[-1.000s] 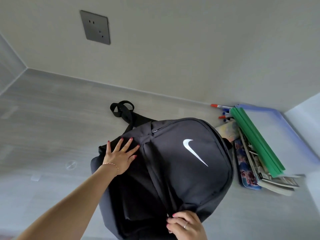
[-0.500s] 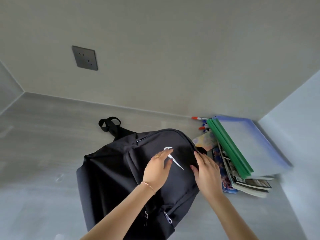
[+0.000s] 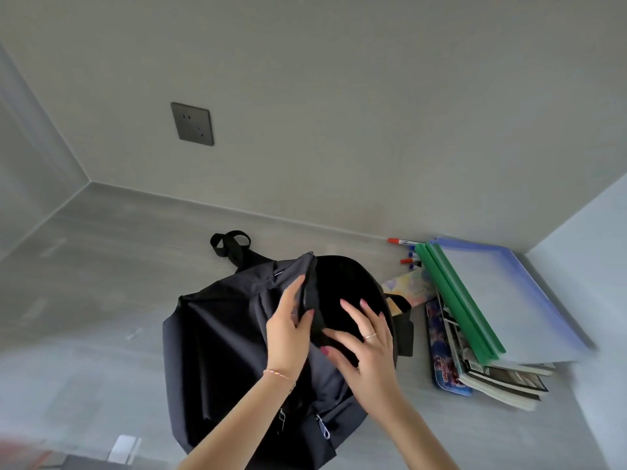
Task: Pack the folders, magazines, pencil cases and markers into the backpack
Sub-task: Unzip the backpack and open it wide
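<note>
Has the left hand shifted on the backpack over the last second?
Yes. The left hand went from the backpack's left side rightward to its opened top, nearer the folder stack.

A black backpack (image 3: 220, 337) lies on the grey floor, its top open and dark inside. Just to its right sits a pile: green and blue folders (image 3: 475, 300), magazines (image 3: 502, 381) underneath, two colourful pencil cases (image 3: 441, 354), and markers (image 3: 405, 241) by the wall.
</note>
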